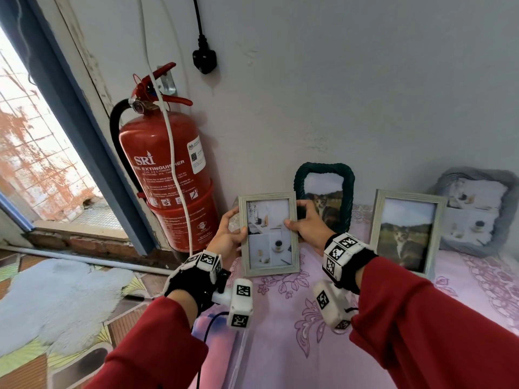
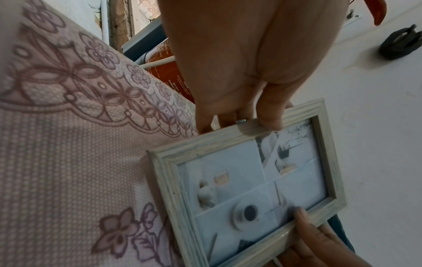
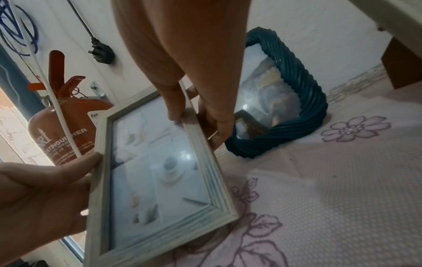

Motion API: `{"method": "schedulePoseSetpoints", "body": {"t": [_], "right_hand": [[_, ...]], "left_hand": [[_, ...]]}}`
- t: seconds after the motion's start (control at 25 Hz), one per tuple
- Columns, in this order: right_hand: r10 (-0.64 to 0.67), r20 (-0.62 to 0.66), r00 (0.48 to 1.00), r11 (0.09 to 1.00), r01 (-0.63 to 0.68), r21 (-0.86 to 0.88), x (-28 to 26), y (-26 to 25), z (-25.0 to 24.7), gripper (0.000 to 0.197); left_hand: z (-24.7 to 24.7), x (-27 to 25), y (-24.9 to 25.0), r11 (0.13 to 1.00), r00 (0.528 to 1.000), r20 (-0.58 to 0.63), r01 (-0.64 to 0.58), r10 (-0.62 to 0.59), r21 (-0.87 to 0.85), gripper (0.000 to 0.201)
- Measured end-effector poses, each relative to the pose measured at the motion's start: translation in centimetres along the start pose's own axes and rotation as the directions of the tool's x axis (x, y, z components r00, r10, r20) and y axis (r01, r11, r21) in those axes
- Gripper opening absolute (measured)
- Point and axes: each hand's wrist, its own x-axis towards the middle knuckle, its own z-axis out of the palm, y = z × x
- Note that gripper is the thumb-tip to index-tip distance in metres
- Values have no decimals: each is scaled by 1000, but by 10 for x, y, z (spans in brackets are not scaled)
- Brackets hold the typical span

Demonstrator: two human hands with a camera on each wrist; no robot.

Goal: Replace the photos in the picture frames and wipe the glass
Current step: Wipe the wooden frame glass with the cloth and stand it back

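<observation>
pale frame (image 1: 269,235) gripped by left hand (image 1: 228,237), right hand (image 1: 304,226).

Left arm: reaches forward in a red sleeve, with a black wrist band carrying white marker blocks.
Left hand (image 1: 229,236): grips the left edge of the pale wooden frame (image 1: 268,234), thumb on the front, fingers behind.
Right arm: reaches forward, same red sleeve and wrist band.
Right hand (image 1: 304,224): grips the right edge of the frame, thumb on the front, fingers curled behind.
</observation>
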Motion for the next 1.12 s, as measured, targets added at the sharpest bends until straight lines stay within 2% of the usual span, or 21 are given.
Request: {"method": "schedulePoseSetpoints", "body": {"t": [0.24,0.4,0.56,0.84,1.0,1.12], "right_hand": [[-7,-23,1000,999,8,36,-9,7,1,42],[-32,-50,998,999,31,-19,-14,7,5,41],[-73,-70,995,996,70,-54,-20,9,3,30],[-32,-69,997,996,25,-89,-23,13,-4,47],[-33,-122,992,991,16,-136,-28,10,-10,42],[-39,-153,988,991,18,-135,-38,4,-15,38]], "left_hand": [[-1,-5,-3,998,1000,-21,20,-19,52,57],[-5,-9,-5,993,997,-69,29,-21,111,55],[-11,-15,-4,978,995,-93,63,-46,200,47],[-7,-21,4,924,987,-146,116,-66,364,42],[-6,-25,11,910,977,-207,136,-57,391,47],[-6,-31,17,911,968,-250,109,-7,397,49]]}}
